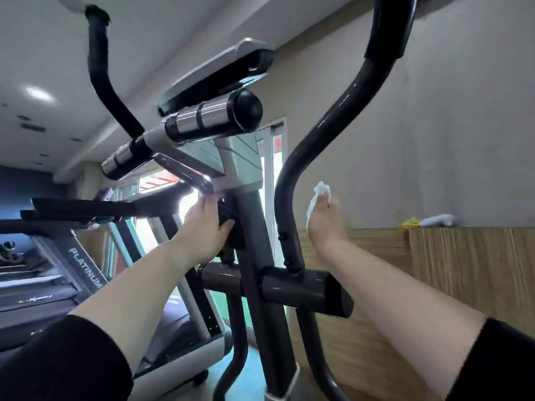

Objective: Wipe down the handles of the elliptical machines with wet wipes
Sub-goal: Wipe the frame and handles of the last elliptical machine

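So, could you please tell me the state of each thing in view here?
left hand: grips a black part on the centre post.
right hand: pinches the wet wipe, raised beside the right handle bar.
wet wipe: crumpled, seemingly not touching the bar.
right handle bar: upright, ungripped.
left handle bar: untouched.
chrome grips: untouched.

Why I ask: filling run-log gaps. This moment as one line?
left hand grips black fitting on post | right hand pinches wet wipe beside right handle bar
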Motion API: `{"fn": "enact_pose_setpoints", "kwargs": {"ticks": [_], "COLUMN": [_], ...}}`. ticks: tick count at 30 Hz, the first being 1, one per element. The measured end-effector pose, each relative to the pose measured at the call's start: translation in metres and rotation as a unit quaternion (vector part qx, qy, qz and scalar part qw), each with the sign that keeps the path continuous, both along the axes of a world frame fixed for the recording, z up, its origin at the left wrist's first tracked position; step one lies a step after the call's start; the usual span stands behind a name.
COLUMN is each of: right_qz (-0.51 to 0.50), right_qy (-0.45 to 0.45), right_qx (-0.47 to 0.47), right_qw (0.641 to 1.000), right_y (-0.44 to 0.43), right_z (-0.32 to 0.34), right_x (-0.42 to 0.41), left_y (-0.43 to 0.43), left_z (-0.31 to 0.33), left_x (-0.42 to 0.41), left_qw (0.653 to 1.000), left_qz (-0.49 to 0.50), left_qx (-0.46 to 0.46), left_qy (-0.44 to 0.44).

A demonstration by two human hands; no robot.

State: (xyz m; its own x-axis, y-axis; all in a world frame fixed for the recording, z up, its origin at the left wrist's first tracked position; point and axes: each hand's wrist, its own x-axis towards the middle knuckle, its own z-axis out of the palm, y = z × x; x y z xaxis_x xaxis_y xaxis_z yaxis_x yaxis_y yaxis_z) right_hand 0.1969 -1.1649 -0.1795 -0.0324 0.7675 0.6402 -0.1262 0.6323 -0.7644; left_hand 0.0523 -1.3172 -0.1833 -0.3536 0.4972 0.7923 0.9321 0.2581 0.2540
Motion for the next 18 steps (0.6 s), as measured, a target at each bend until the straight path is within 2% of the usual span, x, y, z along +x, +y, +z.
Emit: {"fn": "enact_pose_setpoints", "kwargs": {"ticks": [3,4,6,8,9,11,14,15,18], "right_qz": [0.11,0.192,0.356,0.42,0.42,0.386,0.242,0.238,0.359], "right_qy": [0.112,0.16,0.227,0.276,0.297,0.308,0.21,0.187,0.158], "right_qx": [-0.026,-0.034,-0.041,-0.031,-0.021,0.028,0.077,0.095,0.074], "right_qw": [0.987,0.968,0.906,0.864,0.857,0.869,0.944,0.948,0.917], "right_y": [-0.011,-0.02,-0.035,-0.047,-0.052,-0.052,-0.043,-0.04,-0.035], "right_z": [0.03,0.04,0.056,0.061,0.062,0.065,0.075,0.076,0.066], "right_x": [0.003,0.008,0.021,0.032,0.035,0.038,0.048,0.049,0.041], "left_y": [0.0,-0.001,-0.002,-0.003,-0.003,-0.003,0.0,0.001,0.004], "left_z": [0.0,0.001,0.002,0.003,0.002,0.0,-0.001,-0.002,-0.003], "left_x": [-0.003,-0.004,-0.002,-0.001,-0.001,-0.003,-0.007,-0.008,-0.009], "left_qw": [1.0,1.0,1.0,0.999,0.999,0.999,0.998,0.998,0.998], "left_qz": [0.004,-0.001,-0.018,-0.032,-0.035,-0.038,-0.045,-0.045,-0.047], "left_qx": [0.0,0.002,0.01,0.015,0.018,0.02,0.025,0.029,0.042], "left_qy": [-0.003,-0.002,-0.008,-0.012,-0.013,-0.014,-0.021,-0.021,-0.018]}}
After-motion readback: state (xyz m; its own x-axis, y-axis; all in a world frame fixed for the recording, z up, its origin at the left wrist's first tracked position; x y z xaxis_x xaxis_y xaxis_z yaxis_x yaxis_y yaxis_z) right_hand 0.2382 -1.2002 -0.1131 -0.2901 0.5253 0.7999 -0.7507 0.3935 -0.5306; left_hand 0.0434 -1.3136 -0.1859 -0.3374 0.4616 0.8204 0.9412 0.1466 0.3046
